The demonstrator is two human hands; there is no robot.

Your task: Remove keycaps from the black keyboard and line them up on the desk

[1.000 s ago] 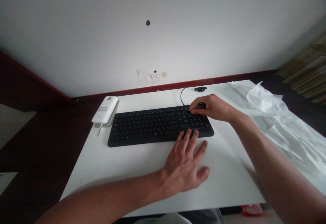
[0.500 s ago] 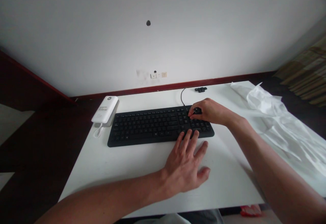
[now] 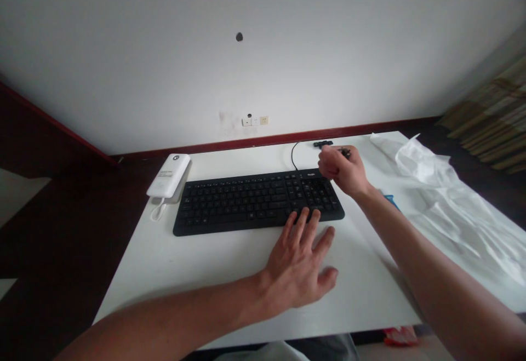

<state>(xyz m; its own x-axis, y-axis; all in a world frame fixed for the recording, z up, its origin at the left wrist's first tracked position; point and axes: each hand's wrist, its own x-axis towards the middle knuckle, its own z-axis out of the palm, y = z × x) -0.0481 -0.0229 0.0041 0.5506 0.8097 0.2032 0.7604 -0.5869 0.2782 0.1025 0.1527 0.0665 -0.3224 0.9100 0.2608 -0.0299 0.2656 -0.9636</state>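
"Long black plastic keyboard [image 3: 236,202] – how does it lie?"

"Flat on the white rectangular table [image 3: 184,273], its long axis running left to right, the right end angled slightly away from the person."

"Which hand is nearer?"

"Both are at its right end. The left hand [image 3: 299,257] is spread wide and palm down, its longest fingertips on the keyboard's near edge; the keyboard stretches forward and left from there."

"And the right hand [image 3: 339,168]?"

"Curled tight around small dark pieces [image 3: 345,153] that peek out at the top. It's at the far right corner, so most of the keyboard lies to its left – whether it touches that corner, I can't tell."

"Anything just beyond?"

"A cluster of small black blocks [image 3: 321,144] on the table, just past the right hand, near the thin black cable [image 3: 292,155]."
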